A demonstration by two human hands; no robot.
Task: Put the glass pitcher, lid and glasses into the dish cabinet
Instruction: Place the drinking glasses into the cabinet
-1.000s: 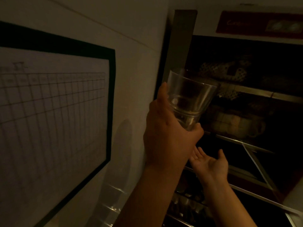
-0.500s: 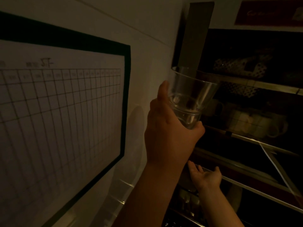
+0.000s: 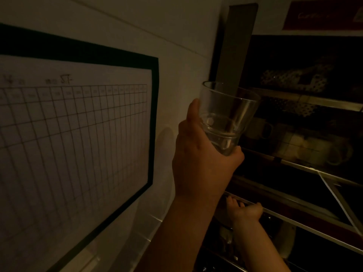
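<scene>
Our left hand [image 3: 204, 154] grips stacked glasses [image 3: 225, 116] raised before the cabinet [image 3: 306, 169], not yet shelved; our right hand [image 3: 245, 211] curls over a lower shelf edge. Pitcher and lid unseen.

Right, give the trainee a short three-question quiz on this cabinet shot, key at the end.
1. True or false: the left hand holds two stacked drinking glasses upright, still outside the dish cabinet.
2. What does the right hand grip?
A. the shelf rail
B. a pitcher lid
C. a mug
3. Fill in: a ____ chart hangs on the wall left of the cabinet.

Key: 1 true; 2 A; 3 grid.
</scene>
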